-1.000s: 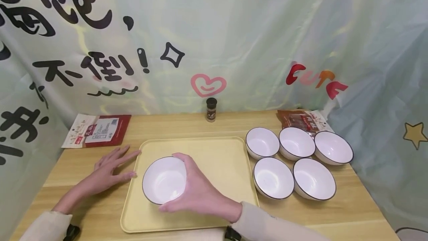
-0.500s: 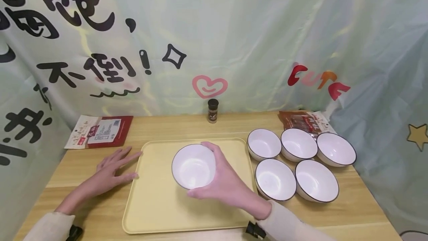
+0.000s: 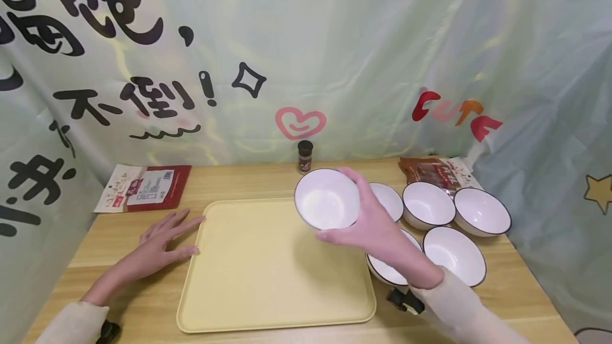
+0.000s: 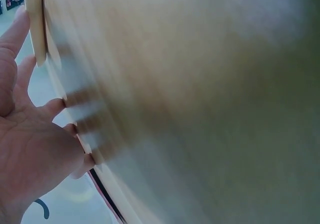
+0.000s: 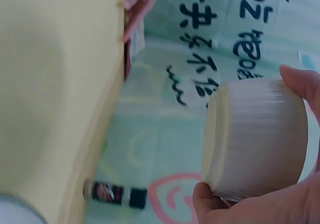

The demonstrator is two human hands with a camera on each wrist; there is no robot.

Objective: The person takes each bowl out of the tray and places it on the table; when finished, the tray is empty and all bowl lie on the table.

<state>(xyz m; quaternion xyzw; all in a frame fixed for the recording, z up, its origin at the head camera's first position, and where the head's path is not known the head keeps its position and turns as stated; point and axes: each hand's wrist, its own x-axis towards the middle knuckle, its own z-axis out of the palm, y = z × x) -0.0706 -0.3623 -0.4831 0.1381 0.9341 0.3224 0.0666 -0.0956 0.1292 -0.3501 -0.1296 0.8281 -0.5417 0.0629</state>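
My right hand [image 3: 377, 222] grips a white bowl [image 3: 327, 199] with a dark rim by its right side, thumb and fingers spread around it. In the head view the bowl is held above the tray's back right part, a shadow under it. The right wrist view shows the bowl's outer wall [image 5: 260, 139] between thumb and fingers. The yellow tray [image 3: 272, 269] lies flat on the table. My left hand [image 3: 160, 243] rests on the table with spread fingers, its fingertips at the tray's left edge. The left wrist view shows that hand [image 4: 40, 144] from the palm side.
Several more white bowls [image 3: 454, 256] stand on the right, some partly hidden by the right hand. Behind them lies a brown food packet [image 3: 435, 173]. A red and white packet [image 3: 148, 187] lies at the back left. A black-capped spice jar [image 3: 305, 156] stands by the curtain.
The right hand has carried the bowl from above the tray's left part to its back right, raising it. The left hand has stayed at the tray's edge.
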